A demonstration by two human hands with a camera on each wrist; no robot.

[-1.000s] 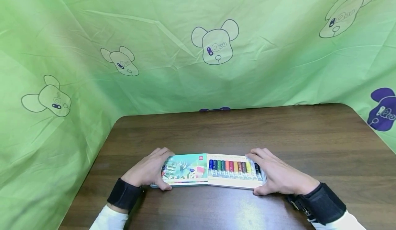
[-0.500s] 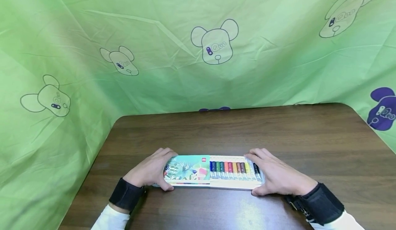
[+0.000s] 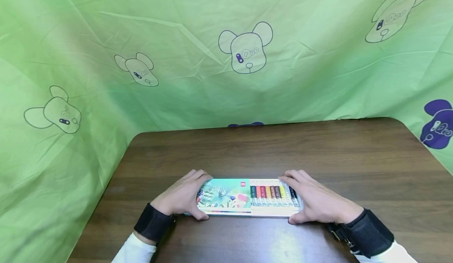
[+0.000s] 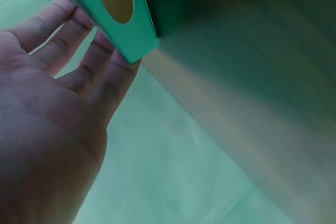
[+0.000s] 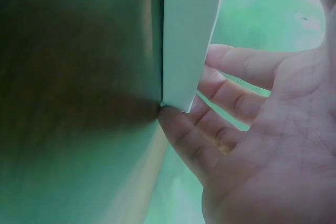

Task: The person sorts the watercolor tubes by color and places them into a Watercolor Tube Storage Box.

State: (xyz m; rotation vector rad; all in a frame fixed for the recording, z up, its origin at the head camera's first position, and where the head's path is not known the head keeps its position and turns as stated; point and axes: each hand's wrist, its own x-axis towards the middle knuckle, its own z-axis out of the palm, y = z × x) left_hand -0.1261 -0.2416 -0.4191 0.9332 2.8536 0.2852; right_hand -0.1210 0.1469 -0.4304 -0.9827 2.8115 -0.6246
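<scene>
A teal cardboard sleeve [image 3: 223,195] with a printed plant design lies on the table, partly over a white tray [image 3: 270,212]. Several paint tubes [image 3: 266,193] in different colours stand in a row in the tray's uncovered right part. My left hand [image 3: 182,195] grips the sleeve's left end, thumb at the near edge and fingers at the far edge. In the left wrist view, the sleeve's end [image 4: 131,38] has a round hole. My right hand [image 3: 316,199] grips the tray's right end the same way; its white end wall [image 5: 189,40] shows in the right wrist view.
The brown wooden table [image 3: 269,149] has rounded far corners. Behind it and at its sides hangs a green cloth [image 3: 191,98] with bear-head prints. Black bands [image 3: 153,224] wrap both wrists.
My left hand has moved right with the sleeve, which now covers more of the tray and hides some blue and green tubes. My right hand has stayed nearly still with the tray.
</scene>
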